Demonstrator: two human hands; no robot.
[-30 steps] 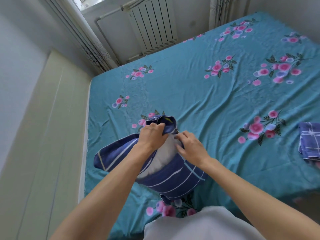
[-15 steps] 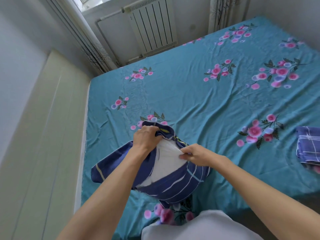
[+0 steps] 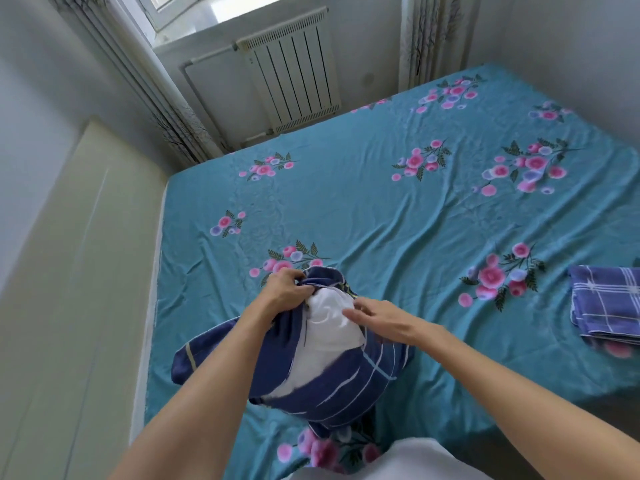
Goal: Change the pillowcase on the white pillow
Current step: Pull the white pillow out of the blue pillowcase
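The pillow (image 3: 329,337) lies on the near edge of the bed (image 3: 398,209), long axis running away from the person, still half inside the dark case (image 3: 332,393). Its white end shows at the case's far mouth. The right hand (image 3: 384,318) rests there with loose, nearly straight fingers; the left hand (image 3: 285,289), farther, grips the case's bunched rim. Right of the pillow lies a folded case (image 3: 609,303).

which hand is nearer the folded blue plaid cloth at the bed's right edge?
Right. The right hand rests on the white pillow, well short of the folded blue plaid cloth; the left hand is farther away.
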